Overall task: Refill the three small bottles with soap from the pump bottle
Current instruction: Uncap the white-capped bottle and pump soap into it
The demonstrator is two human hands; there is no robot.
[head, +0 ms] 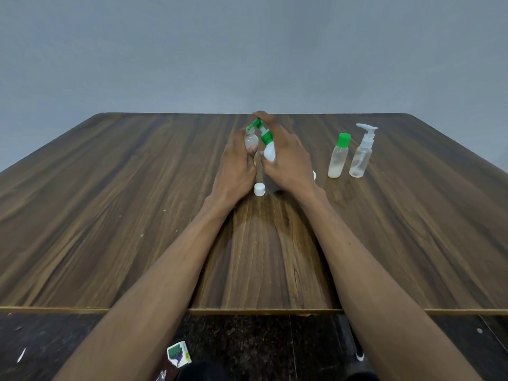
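Observation:
My left hand grips a small clear bottle, uncapped, held upright just above the table. My right hand holds the white pump bottle with a green collar, tilted left; a finger lies over its green pump head, whose nozzle meets the small bottle's mouth. A loose white cap lies on the table between my wrists. To the right stand a small bottle with a green cap, holding whitish soap at the bottom, and a small clear bottle with a white pump top.
The dark wooden table reaches back to a grey wall. Its near edge runs below my forearms. On the dark floor under it lies a torn piece of green and white packaging.

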